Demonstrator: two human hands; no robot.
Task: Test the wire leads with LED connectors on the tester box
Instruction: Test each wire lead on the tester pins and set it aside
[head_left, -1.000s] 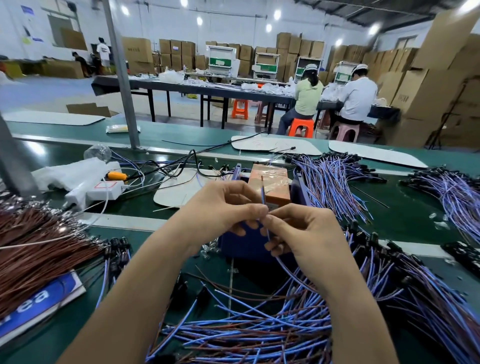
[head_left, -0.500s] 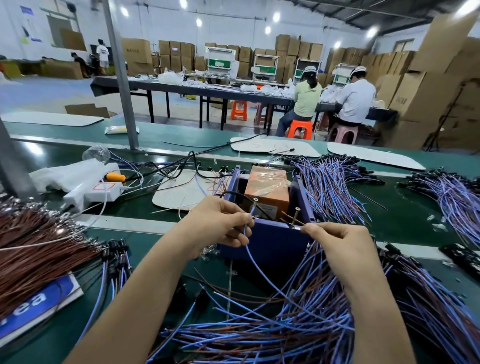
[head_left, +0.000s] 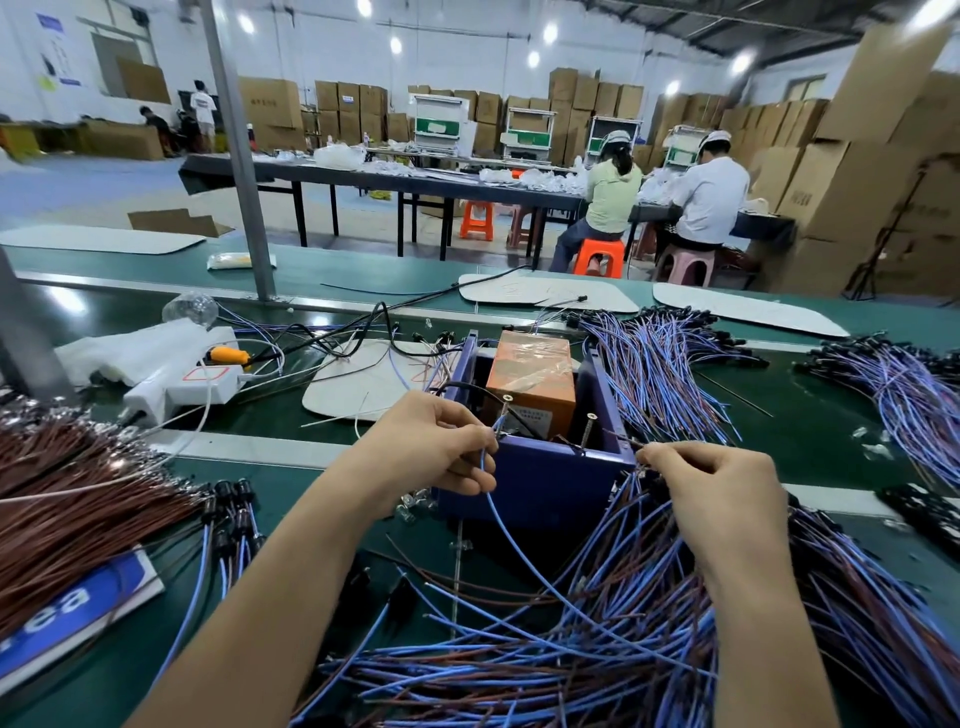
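Fingers curled on both: left hand (head_left: 441, 452) pinching blue wire (head_left: 511, 535) by left screw (head_left: 505, 411) on purple box (head_left: 535, 480), right hand (head_left: 719, 486) pinching dark wire end (head_left: 629, 442) at box's front right corner.

Far beyond the left hand (head_left: 431, 447) stood a white wall (head_left: 311, 52) and stacked cardboard boxes (head_left: 270, 104); ceiling lights (head_left: 550, 32) glowed overhead; beyond the right hand (head_left: 722, 483) ran a long dark table (head_left: 311, 176), orange stools (head_left: 597, 260) beside it.
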